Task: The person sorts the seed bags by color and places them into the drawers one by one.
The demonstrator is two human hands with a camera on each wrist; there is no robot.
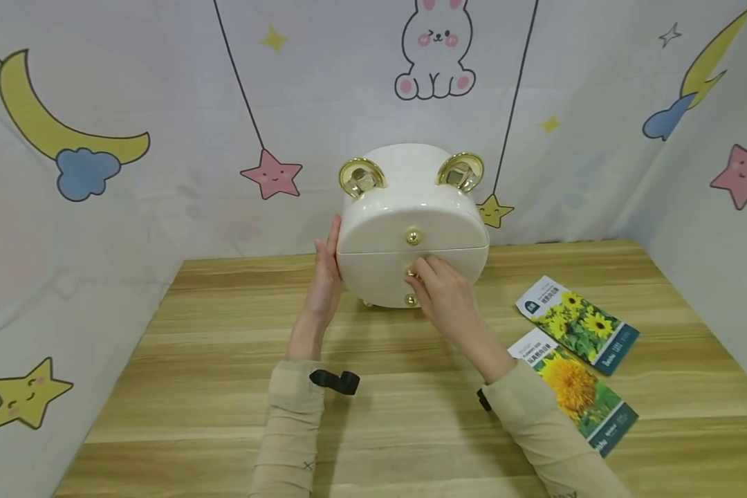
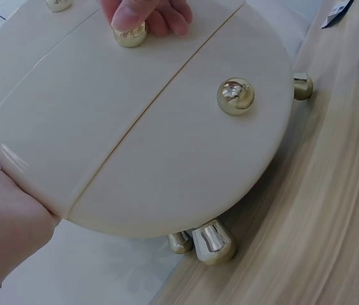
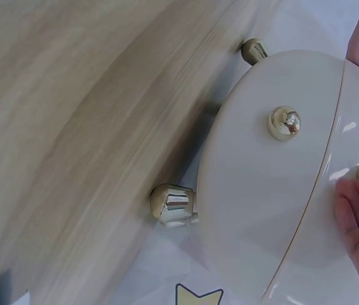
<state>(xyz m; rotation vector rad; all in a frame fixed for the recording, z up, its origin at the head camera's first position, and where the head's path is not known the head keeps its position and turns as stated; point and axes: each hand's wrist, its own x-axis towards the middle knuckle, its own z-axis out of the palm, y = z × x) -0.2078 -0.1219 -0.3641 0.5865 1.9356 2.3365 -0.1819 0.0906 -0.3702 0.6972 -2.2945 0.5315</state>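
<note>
A round white drawer box (image 1: 380,232) with gold ears (image 1: 361,178) stands at the back of the table. Its front has a gold top knob (image 1: 413,236), a middle knob (image 2: 131,37) and a bottom knob (image 2: 236,96). My right hand (image 1: 448,294) pinches the middle knob between thumb and fingers. Against the box's left side rests my left hand (image 1: 326,283), its fingers extended along the wall. Thin seams divide the front into drawers, all flush. Short gold feet (image 2: 215,243) hold the box off the table.
Two flower seed packets lie on the table at the right: one with small yellow sunflowers (image 1: 579,325), one with a large orange bloom (image 1: 569,384) partly behind my right sleeve (image 1: 529,401). A printed cloth wall (image 1: 187,138) rises close behind the box.
</note>
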